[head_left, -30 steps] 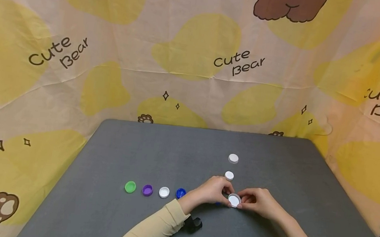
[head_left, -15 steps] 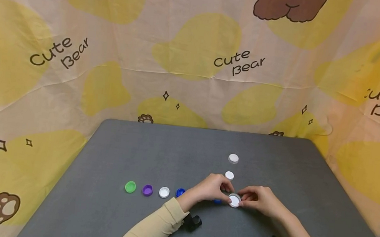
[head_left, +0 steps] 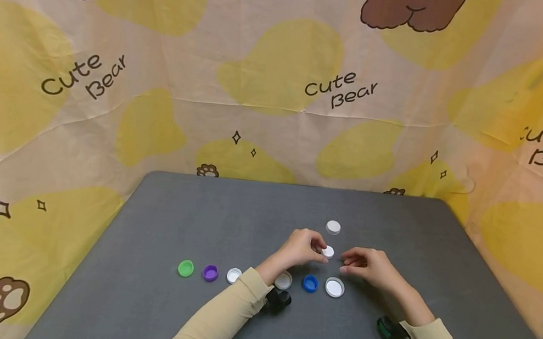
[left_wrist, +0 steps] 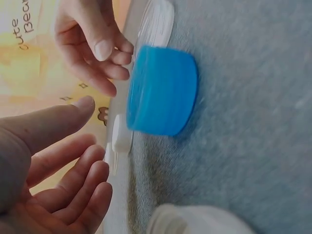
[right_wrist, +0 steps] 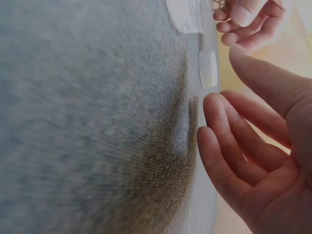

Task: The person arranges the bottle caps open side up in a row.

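A small white bottle cap (head_left: 328, 251) lies between my two hands, in front of another white cap (head_left: 333, 227). The thumb and fingers of my left hand (head_left: 302, 248) are spread at the small cap's left side; in the left wrist view that cap (left_wrist: 123, 134) stands beyond the fingertips. My right hand (head_left: 370, 267) hovers to its right, fingers loosely bent, holding nothing. Nearer to me lie a white cap with a clear rim (head_left: 335, 287), a blue cap (head_left: 310, 283) and a whitish cap (head_left: 283, 280).
The row goes on leftward with a white cap (head_left: 233, 274), a purple cap (head_left: 210, 273) and a green cap (head_left: 186, 268). My left sleeve (head_left: 221, 319) covers part of the row. All lie on a grey table (head_left: 147, 311) with a patterned cloth (head_left: 280, 82) behind.
Both hands have let go of the clear-rimmed white cap at the row's right end and moved away from me, toward the small white cap. The sleeve now covers the row's other blue cap.
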`<state>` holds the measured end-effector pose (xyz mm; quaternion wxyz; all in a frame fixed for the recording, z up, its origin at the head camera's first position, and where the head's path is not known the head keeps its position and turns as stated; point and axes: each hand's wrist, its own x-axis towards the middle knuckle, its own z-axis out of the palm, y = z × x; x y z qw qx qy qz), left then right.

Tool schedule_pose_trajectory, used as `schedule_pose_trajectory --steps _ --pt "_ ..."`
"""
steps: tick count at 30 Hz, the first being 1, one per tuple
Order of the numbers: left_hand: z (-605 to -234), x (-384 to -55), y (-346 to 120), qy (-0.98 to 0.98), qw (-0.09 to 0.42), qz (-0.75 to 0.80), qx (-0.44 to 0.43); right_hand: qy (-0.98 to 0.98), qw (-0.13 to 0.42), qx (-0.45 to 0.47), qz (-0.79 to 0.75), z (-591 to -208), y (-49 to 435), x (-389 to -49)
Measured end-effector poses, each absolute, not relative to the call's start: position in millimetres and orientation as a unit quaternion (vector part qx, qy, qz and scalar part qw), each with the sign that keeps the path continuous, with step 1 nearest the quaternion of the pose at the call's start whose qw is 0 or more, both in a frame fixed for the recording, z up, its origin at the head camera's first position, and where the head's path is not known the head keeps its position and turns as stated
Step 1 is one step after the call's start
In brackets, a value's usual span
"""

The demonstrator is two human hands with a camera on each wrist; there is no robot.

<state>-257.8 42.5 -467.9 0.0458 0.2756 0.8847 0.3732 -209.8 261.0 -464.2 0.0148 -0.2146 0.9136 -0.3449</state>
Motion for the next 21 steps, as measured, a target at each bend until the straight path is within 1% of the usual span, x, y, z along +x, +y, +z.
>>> schedule_pose_trajectory --steps 4,11,21 --pt "-467 -265 44 0.892 0.04 0.371 0.255 0.916 -0.001 -0.214 -0.34 -468 258 -222" --pt "-468 -273 45 0.9 0.048 0.358 0.244 0.919 0.019 -0.202 -0.337 -473 252 -239" --pt "-472 -278 45 0.898 0.056 0.353 0.256 0.915 0.022 -0.218 -0.338 -477 245 -249"
